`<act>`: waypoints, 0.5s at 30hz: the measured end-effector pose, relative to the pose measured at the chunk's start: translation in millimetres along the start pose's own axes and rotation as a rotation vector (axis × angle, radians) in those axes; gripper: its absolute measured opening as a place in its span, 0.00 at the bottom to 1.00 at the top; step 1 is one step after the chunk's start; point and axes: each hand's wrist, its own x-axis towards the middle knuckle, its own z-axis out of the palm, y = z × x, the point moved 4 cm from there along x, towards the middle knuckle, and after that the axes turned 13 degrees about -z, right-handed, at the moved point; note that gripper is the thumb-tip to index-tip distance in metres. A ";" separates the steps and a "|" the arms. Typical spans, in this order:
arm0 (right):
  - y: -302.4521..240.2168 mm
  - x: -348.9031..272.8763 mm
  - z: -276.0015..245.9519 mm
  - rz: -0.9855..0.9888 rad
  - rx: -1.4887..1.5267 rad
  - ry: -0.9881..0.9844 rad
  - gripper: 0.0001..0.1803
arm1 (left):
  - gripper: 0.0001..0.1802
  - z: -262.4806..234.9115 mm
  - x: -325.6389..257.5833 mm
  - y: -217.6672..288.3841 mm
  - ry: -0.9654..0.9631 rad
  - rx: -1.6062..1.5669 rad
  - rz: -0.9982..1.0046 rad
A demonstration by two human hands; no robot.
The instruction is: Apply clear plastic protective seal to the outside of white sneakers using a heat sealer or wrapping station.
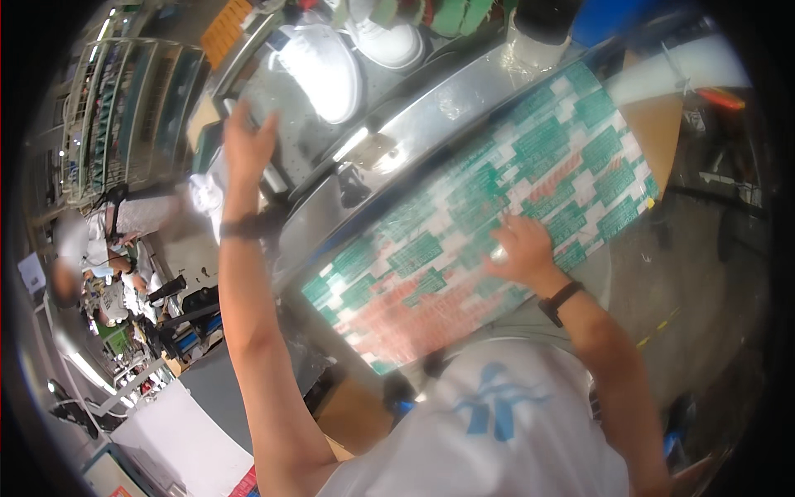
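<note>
Fingers (pixel 240 120) of the left hand (pixel 247 157) were spread wide, with no object seen between them, and were held near the white shoes (pixel 323 79), which were carried on a grey surface (pixel 296 141) beyond the metal edge (pixel 451 103). Those of the right hand (pixel 530 250) were partly curled over the green, white and red patterned panel (pixel 447 236), which was positioned between the white shirt (pixel 505 422) and the metal edge; whether the panel was touched, or a small bright object (pixel 498 253) was gripped, could not be told. The nearest shoe could be knocked askew if the left hand were swept sideways. The dark left wristband (pixel 252 226) could be snagged if it were dragged across the metal edge. Any small item could be lost down the glossy, seemingly slick panel if the right-hand grip were loosened.
</note>
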 end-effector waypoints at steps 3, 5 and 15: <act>2.8 0.6 3.1 -0.002 0.018 0.002 0.20 | 0.50 74.6 25.1 58.9 -0.109 -0.244 -0.027; 5.4 0.4 4.4 0.007 0.020 0.012 0.20 | 0.44 98.0 48.0 87.2 -0.230 -0.104 -0.326; -0.2 -15.5 0.0 0.025 0.071 0.032 0.19 | 0.30 -10.3 -70.3 122.7 -0.886 -1.104 0.227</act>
